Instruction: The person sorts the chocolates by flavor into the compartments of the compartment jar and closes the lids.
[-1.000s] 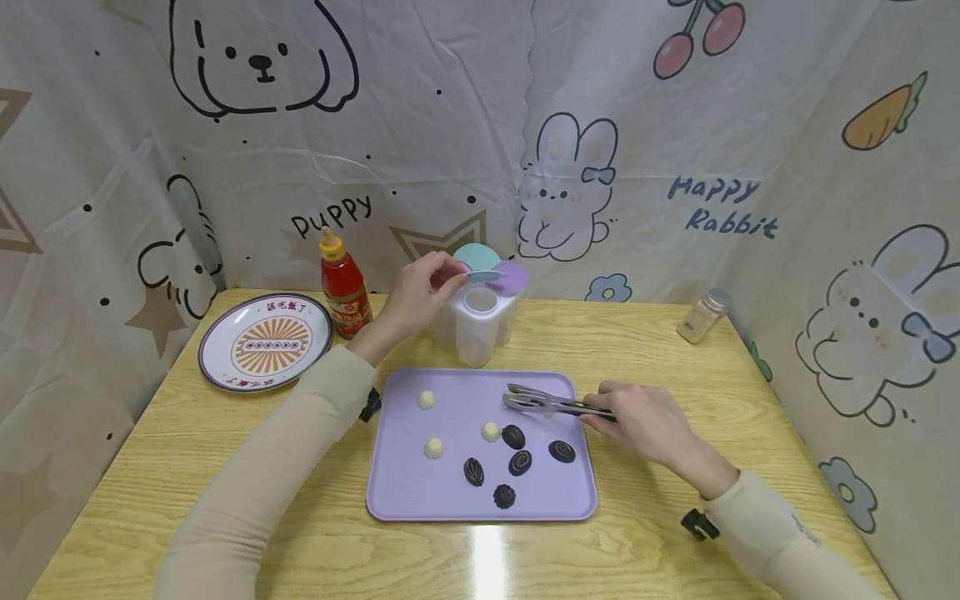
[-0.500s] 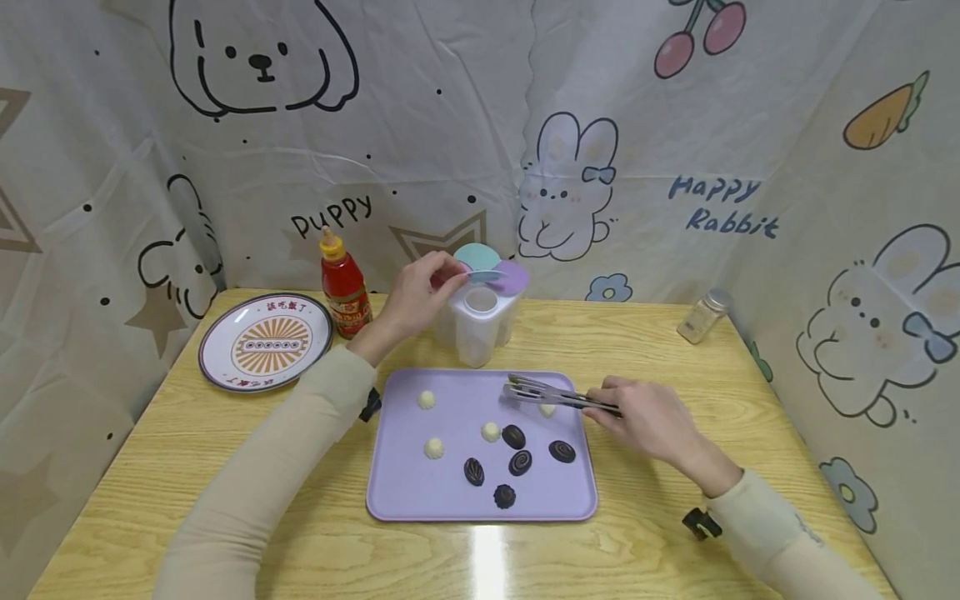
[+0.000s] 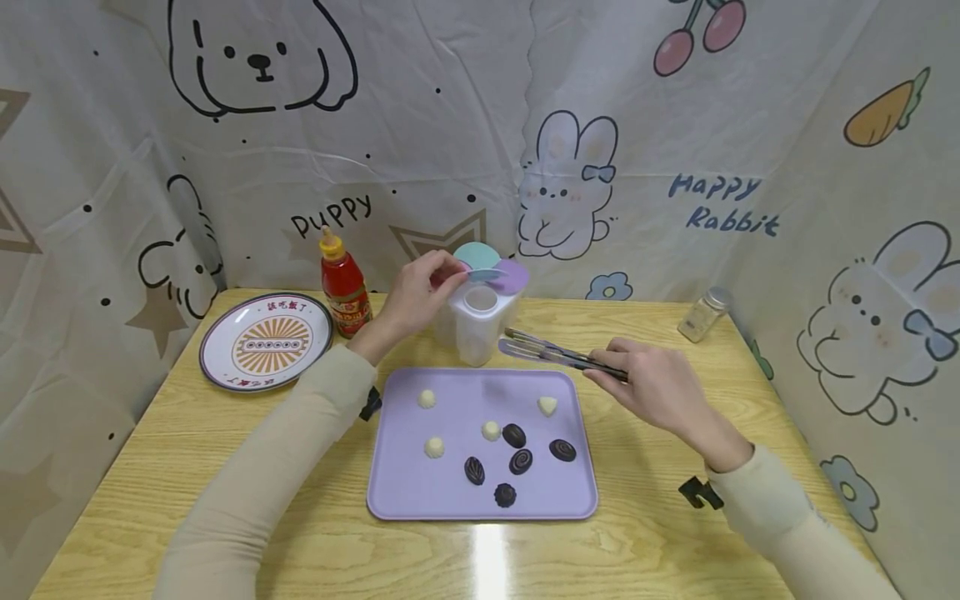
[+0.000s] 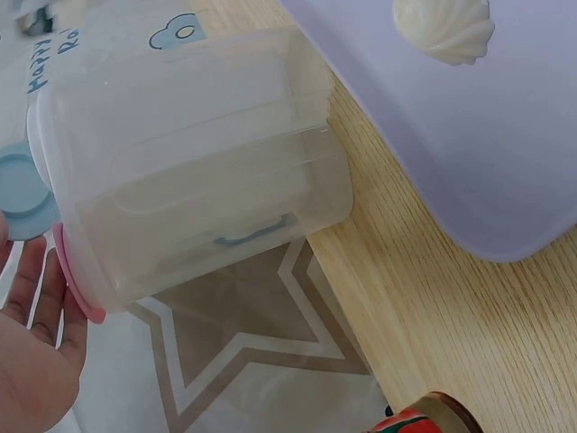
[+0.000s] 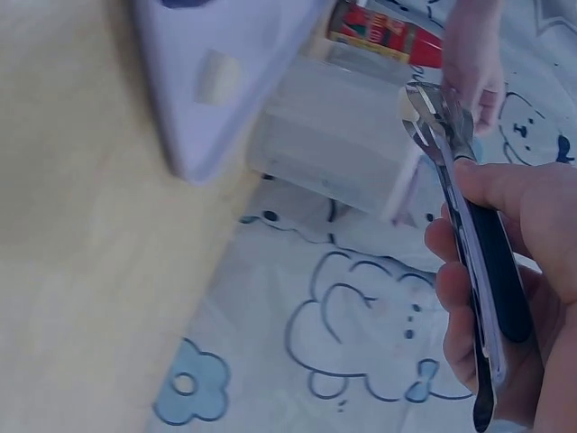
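My left hand [image 3: 448, 272] pinches the blue lid flap [image 3: 483, 273] of a clear multi-compartment container [image 3: 476, 325] behind the tray; its round compartment is uncovered. In the left wrist view the container [image 4: 189, 162] lies next to my palm [image 4: 32, 361]. My right hand [image 3: 611, 371] grips metal tongs [image 3: 551, 352] by their black handles, with the tips raised beside the container. I see nothing between the tips [image 5: 424, 108]. The lavender tray [image 3: 450, 492] carries several white candies, one [image 3: 547, 406] just below the tongs, and several dark chocolates [image 3: 513, 435].
A patterned plate [image 3: 265, 342] and a red sauce bottle [image 3: 343, 287] stand at the back left of the wooden table. A small glass spice jar [image 3: 703, 315] stands at the back right. Cartoon-print fabric walls close in the table behind and on both sides.
My right hand has lifted the tongs off the tray and up toward the container. The white candy under them stayed on the tray. My left hand has kept still.
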Available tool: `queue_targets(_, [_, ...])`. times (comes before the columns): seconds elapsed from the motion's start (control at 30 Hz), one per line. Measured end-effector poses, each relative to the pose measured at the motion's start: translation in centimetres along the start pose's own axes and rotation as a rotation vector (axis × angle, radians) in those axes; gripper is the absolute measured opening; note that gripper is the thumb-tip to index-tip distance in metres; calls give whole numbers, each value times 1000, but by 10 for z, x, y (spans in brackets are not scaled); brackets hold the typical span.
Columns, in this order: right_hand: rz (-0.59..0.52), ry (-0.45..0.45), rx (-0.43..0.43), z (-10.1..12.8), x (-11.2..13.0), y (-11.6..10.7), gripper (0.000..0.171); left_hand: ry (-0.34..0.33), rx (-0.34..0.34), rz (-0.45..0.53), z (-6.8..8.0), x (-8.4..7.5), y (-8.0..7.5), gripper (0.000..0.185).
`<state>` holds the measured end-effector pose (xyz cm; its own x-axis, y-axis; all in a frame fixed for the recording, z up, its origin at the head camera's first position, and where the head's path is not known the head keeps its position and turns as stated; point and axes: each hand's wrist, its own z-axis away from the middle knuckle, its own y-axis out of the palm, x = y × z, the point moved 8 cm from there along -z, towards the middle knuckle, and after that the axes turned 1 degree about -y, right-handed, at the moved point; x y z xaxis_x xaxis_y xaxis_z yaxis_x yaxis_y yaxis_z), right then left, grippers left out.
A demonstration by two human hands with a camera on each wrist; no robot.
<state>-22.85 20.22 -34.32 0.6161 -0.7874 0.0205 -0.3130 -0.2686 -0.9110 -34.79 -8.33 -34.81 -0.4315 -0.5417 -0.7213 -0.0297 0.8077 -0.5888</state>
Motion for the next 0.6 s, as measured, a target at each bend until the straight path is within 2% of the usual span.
queue_targets(0.27, [13, -17, -44, -28, 0, -18, 20, 0, 5, -1, -1, 0, 0, 18])
queue_targets(0.6, [12, 8, -9, -60, -4, -14, 27, -2, 12, -5, -3, 1, -1, 17])
